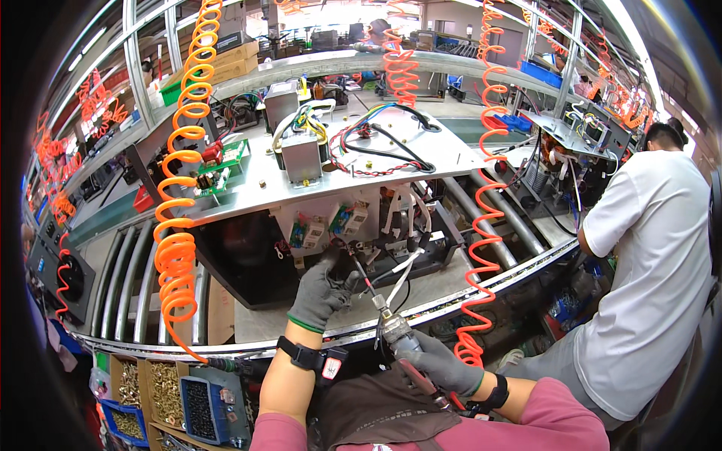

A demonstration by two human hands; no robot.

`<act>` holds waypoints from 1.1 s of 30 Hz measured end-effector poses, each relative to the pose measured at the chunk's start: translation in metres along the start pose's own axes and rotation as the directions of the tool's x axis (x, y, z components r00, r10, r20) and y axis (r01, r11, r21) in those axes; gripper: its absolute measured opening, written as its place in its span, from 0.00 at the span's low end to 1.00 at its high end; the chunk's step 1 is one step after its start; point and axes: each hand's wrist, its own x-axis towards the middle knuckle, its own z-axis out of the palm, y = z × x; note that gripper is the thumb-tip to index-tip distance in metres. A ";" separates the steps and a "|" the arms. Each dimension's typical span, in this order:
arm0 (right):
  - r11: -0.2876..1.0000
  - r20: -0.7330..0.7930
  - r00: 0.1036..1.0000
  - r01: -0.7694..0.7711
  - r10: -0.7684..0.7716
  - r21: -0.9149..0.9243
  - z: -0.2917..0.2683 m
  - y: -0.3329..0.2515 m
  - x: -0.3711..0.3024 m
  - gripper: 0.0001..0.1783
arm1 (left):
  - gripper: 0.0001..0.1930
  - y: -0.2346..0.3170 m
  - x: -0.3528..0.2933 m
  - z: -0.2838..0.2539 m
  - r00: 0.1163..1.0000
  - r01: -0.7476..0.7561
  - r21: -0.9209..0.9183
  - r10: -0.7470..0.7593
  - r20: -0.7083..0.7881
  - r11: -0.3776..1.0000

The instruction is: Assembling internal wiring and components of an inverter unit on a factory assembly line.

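Note:
My right hand [445, 365], in a grey glove, is closed around a power screwdriver [397, 331] with a silver and grey body. Its long thin bit slants up and left into the open black metal case [241, 259]. My left hand [322, 295], gloved too, reaches into the case's front with fingers stretched and thumb apart; its dark fingertips are hard to make out, left of the bit. Inside the case, behind my hands, sit circuit boards [307, 231] and white cables [406, 263]. A metal panel [241, 177] carrying transformers [302, 159] and coloured wires lies over the case.
Orange coiled hoses [177, 270] hang to the left and right. Bins of screws [201, 410] stand at lower left. Conveyor rollers [135, 278] run on both sides of the case. A co-worker in a white shirt [650, 278] stands close on the right, by another unit [575, 139].

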 end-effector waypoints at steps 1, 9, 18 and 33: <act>1.000 -0.019 1.000 -0.007 0.007 -0.019 0.001 0.001 0.001 0.17 | 0.10 0.000 0.000 0.000 0.999 0.041 -0.012 -0.041 0.010 0.999; 0.998 0.014 0.999 0.029 -0.029 -0.050 -0.002 0.008 0.003 0.21 | 0.09 -0.006 0.002 0.001 0.999 0.046 -0.045 -0.045 0.022 0.998; 0.894 -0.180 0.961 0.117 -0.212 -0.432 0.012 0.020 0.005 0.26 | 0.11 -0.005 -0.001 0.015 0.982 0.134 -0.101 -0.119 0.144 0.986; 0.841 -0.213 0.935 0.136 -0.284 -0.524 0.017 0.016 0.007 0.28 | 0.17 -0.028 0.016 0.011 0.959 0.079 -0.442 0.052 0.277 0.894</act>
